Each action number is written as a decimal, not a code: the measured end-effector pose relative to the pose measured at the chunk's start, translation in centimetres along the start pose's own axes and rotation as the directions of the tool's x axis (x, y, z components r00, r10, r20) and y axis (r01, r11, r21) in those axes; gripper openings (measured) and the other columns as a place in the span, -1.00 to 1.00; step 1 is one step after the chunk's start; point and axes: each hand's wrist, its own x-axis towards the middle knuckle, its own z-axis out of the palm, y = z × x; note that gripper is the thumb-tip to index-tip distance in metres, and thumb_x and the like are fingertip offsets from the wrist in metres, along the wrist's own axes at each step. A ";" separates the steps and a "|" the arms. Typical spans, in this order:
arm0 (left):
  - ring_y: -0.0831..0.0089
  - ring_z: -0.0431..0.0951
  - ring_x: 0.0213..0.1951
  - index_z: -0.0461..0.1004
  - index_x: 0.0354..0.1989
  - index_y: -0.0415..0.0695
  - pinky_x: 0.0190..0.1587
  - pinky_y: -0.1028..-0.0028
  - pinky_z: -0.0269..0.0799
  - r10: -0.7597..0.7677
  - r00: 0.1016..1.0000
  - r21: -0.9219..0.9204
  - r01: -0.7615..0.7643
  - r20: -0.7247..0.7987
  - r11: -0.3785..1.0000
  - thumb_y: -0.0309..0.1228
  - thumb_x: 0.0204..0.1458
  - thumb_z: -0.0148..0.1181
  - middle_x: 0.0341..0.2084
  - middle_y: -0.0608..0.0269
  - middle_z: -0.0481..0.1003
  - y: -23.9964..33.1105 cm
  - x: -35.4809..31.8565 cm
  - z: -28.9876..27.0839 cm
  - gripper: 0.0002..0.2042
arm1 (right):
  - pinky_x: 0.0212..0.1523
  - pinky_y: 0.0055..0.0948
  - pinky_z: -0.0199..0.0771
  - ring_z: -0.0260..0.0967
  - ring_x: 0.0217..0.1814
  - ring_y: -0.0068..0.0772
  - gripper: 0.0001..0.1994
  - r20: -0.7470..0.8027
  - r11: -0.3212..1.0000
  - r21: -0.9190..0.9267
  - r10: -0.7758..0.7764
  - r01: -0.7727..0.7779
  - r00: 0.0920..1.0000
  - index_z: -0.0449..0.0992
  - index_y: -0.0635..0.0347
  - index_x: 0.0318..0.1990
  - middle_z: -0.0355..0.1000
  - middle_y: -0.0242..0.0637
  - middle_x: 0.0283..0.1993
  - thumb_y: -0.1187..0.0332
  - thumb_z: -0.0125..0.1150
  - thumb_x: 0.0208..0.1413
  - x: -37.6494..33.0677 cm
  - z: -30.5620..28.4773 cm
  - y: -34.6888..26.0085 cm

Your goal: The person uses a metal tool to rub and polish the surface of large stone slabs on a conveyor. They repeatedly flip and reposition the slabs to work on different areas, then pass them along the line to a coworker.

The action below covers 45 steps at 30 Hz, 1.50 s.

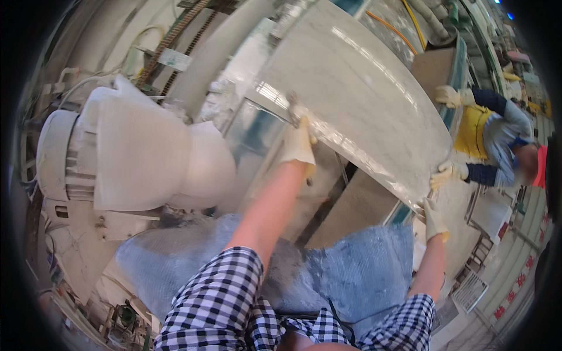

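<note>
A large pale grey slab (357,88) with a glossy top stretches across the middle, tilted in the view. My left hand (298,143), in a cream glove, has its fingers closed at the slab's near left edge; a small greyish bit lies just beyond the fingertips, too unclear to name. My right hand (434,220), gloved alike, is closed on the slab's near right corner. Close by it, a co-worker's gloved hand (449,174) touches the slab's right end. The co-worker's other gloved hand (455,96) is farther back, by that end.
A big white, cloth-like wrapped machine part (140,146) stands at the left. A blue-grey apron (363,269) covers my front. The co-worker (509,140) in a yellow apron stands at the right. Below the slab shows a brown panel (354,210). Orange and yellow hoses (391,30) run behind.
</note>
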 end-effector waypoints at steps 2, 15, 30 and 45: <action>0.55 0.22 -0.70 0.45 -0.27 -0.11 -0.62 0.45 0.09 0.074 0.997 -0.035 -0.074 -0.003 0.997 -0.02 0.26 0.14 -0.73 0.37 0.32 -0.4 0.4 0.2 -0.64 | -0.08 -0.46 0.57 0.54 0.02 -0.38 -0.54 0.244 0.985 0.085 0.123 -0.147 0.962 0.46 0.19 0.18 0.62 -0.10 -0.11 0.01 0.03 0.37 -0.4 0.7 1.9; 0.55 0.16 -0.76 0.44 -0.47 -0.01 -0.72 0.46 -0.04 0.064 0.975 0.025 -0.060 -0.211 0.998 0.01 0.21 0.22 -0.75 0.40 0.27 -0.7 1.6 0.3 -0.63 | 0.05 -0.24 0.53 0.47 0.08 -0.20 -0.49 0.047 0.985 -0.128 -0.110 0.115 0.993 0.29 0.19 0.27 0.45 -0.09 0.14 0.02 0.04 0.37 12.6 -1.4 5.2; 0.60 0.21 -0.73 0.39 -0.25 -0.08 -0.70 0.52 0.03 -0.023 0.995 -0.201 0.003 -0.098 0.980 -0.18 0.21 0.28 -0.71 0.40 0.26 -2.9 2.9 0.7 -0.74 | 0.35 -0.15 0.40 0.36 0.30 -0.07 -0.45 0.390 0.293 0.900 -0.211 -0.323 0.896 0.19 0.32 0.33 0.33 -0.01 0.31 0.04 -0.09 0.44 7.7 14.9 9.3; 0.61 0.10 -0.77 0.38 -0.50 -0.03 -0.66 0.49 -0.13 0.139 0.984 -0.277 -0.164 -0.109 0.947 -0.28 0.23 0.25 -0.75 0.45 0.22 -4.2 1.8 1.5 -0.73 | 0.44 -0.13 0.34 0.25 0.39 -0.06 -0.38 0.202 0.327 0.933 -0.137 -0.149 0.970 0.11 0.23 0.41 0.14 -0.08 0.45 0.06 0.08 0.36 7.2 15.9 8.0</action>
